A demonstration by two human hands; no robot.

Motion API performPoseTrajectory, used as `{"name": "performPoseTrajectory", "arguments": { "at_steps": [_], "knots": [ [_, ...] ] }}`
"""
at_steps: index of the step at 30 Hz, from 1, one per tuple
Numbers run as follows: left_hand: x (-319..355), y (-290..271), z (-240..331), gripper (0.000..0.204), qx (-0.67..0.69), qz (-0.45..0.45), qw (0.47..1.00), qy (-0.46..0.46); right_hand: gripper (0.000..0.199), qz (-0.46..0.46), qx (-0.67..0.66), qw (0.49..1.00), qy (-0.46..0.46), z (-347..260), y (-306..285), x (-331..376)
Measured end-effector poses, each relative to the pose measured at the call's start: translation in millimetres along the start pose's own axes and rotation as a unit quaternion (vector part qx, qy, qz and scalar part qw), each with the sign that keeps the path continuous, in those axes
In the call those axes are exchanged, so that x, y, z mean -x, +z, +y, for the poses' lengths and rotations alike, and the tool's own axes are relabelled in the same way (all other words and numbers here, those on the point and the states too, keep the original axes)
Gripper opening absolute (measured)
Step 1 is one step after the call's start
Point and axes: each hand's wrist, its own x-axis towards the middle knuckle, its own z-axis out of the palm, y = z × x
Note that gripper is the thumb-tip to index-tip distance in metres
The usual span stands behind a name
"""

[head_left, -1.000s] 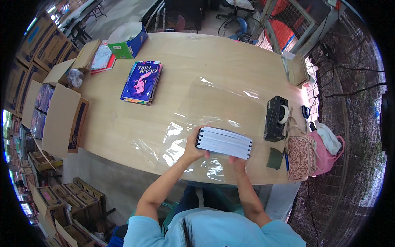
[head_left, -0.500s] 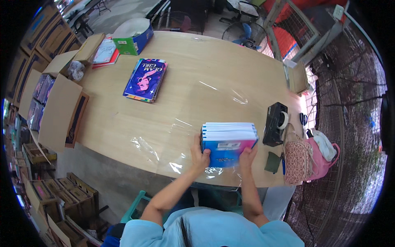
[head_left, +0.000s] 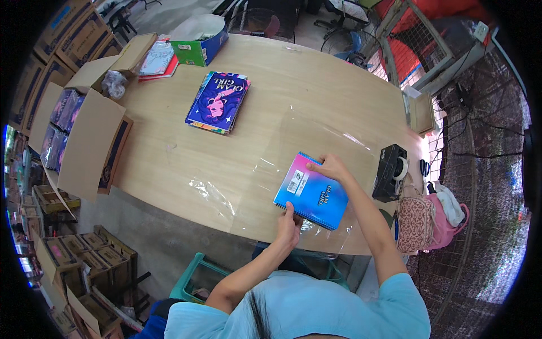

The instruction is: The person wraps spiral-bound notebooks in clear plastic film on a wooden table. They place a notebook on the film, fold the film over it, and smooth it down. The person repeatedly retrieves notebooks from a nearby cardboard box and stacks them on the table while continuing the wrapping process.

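Observation:
Between my hands, just above the near right part of the table, is a stack of spiral notebooks point(head_left: 316, 195), its top one showing a pink-to-blue cover and a white label. My left hand point(head_left: 289, 226) grips the lower left corner, thumb on top by the spiral binding. At the far edge my right hand point(head_left: 332, 168) is closed round the stack, its thumb over the pink part. The fingers beneath are hidden. A second pile of spiral notebooks point(head_left: 219, 104), purple with a drawn figure on its cover, lies farther off to the left.
Clear plastic film point(head_left: 212, 198) covers part of the table point(head_left: 164, 164). To the right are a black tape dispenser point(head_left: 388, 172), a patterned pouch point(head_left: 415, 223) and a pink bag point(head_left: 443, 223). An open carton point(head_left: 90, 152) of wrapped notebooks stands left, a blue-green box point(head_left: 197, 51) far left.
The notebook stack has turned from standing on edge to lying cover up, rotated at an angle. My right hand has shifted from its right side to its far edge. The view has also shifted slightly.

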Motion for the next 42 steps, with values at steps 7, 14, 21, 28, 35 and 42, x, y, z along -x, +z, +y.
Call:
{"name": "performPoseTrajectory", "arguments": {
  "at_steps": [7, 14, 21, 28, 35, 42],
  "knots": [
    [-14, -12, -5, 0.039, 0.005, -0.010, 1.000, -0.021, 0.073, 0.003, 0.001, 1.000, -0.006, -4, 3, -9],
    [-25, -22, -4, 0.044, -0.015, -0.030, 0.999, -0.028, 0.063, 0.023, 0.037, 0.999, 0.021, 2, 19, -6],
    [63, -74, 75, 0.074, -0.737, -0.171, 0.558, 0.342, 0.049, 0.229, -0.019, 0.969, -0.091, -39, -9, 66],
    [52, -131, 137, 0.060, -0.840, -0.271, 0.218, 0.416, 0.059, 0.085, -0.070, 0.952, -0.286, -95, 95, 215],
    [50, -56, 159, 0.032, -0.775, -0.304, 0.248, 0.495, 0.046, 0.263, 0.166, 0.925, -0.216, -54, 142, 219],
    [27, 3, 192, 0.018, -0.829, -0.322, 0.233, 0.394, 0.024, 0.280, 0.046, 0.959, -0.008, 52, 53, 277]
  ]
}}
